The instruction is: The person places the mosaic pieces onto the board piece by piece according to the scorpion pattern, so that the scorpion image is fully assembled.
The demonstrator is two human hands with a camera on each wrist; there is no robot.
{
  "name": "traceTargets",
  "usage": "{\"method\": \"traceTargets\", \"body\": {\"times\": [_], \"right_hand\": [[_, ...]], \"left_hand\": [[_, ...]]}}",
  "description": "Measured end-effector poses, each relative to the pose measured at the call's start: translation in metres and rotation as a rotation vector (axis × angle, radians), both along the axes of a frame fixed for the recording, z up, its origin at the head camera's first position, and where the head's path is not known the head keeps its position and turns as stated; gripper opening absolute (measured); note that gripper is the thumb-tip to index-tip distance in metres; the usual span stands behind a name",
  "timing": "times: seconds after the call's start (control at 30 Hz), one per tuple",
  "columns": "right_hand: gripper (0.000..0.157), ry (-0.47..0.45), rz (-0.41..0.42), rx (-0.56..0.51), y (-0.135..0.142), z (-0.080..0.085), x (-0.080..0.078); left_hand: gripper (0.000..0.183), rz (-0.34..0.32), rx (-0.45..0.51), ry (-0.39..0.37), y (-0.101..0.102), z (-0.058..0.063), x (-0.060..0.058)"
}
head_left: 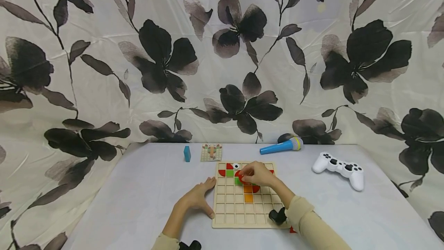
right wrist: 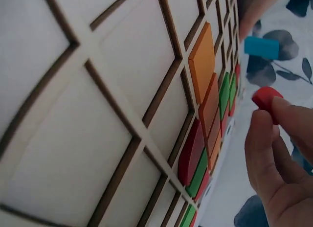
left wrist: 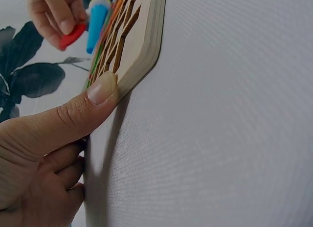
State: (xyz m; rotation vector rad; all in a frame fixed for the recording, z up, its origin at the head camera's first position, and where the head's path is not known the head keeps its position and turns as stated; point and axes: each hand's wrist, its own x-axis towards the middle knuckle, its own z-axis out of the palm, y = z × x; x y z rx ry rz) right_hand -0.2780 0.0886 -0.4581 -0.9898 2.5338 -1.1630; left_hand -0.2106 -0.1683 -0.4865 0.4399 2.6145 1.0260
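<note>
A wooden grid board (head_left: 230, 219) lies on the table, with red, green and orange pieces set in several of its upper and middle squares. My right hand (head_left: 258, 173) is over the upper part of the board and pinches a small red tile (right wrist: 266, 97) with a rounded edge between thumb and fingertips. In the right wrist view that tile appears apart from the grid. Spread along the board's left side, my left hand (head_left: 197, 197) touches the edge with its thumb (left wrist: 101, 90) near the front corner and its fingertips farther back.
Behind the board stand a blue block (head_left: 187, 153) and a patterned card (head_left: 211, 152). A blue toy microphone (head_left: 279, 147) lies at the back right, and a white game controller (head_left: 339, 169) farther right. One red piece (head_left: 293, 230) shows by the board's front right corner.
</note>
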Motion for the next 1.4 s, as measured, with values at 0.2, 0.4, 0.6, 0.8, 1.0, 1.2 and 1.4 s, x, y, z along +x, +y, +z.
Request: {"method": "traceTargets", "body": {"times": [0.2,0.4,0.6,0.8,1.0,1.2,1.4], "right_hand": [[0.007,0.034,0.012,0.116,-0.015,-0.001,0.003],[0.005,0.067,-0.013,0.21,-0.025,-0.006,0.008],[0.006,0.08,-0.031,0.254,-0.029,-0.007,0.013],[0.011,0.124,-0.03,0.333,-0.032,-0.004,0.015],[0.038,0.211,0.046,0.414,-0.034,-0.001,0.02],[0.025,0.248,0.075,0.456,-0.036,0.002,0.021],[0.007,0.224,0.031,0.469,-0.035,0.002,0.017]], "left_hand": [[0.112,-0.003,-0.003,0.006,0.0,-0.003,-0.001],[0.112,-0.017,0.003,0.014,0.0,-0.002,-0.002],[0.113,-0.021,0.003,0.012,0.001,-0.001,-0.001],[0.112,-0.017,0.002,0.011,0.001,0.002,0.0],[0.112,-0.013,0.0,0.005,0.0,0.003,0.0],[0.112,-0.012,-0.006,0.002,-0.001,0.0,-0.002],[0.113,-0.019,-0.005,0.009,-0.001,-0.001,-0.002]]}}
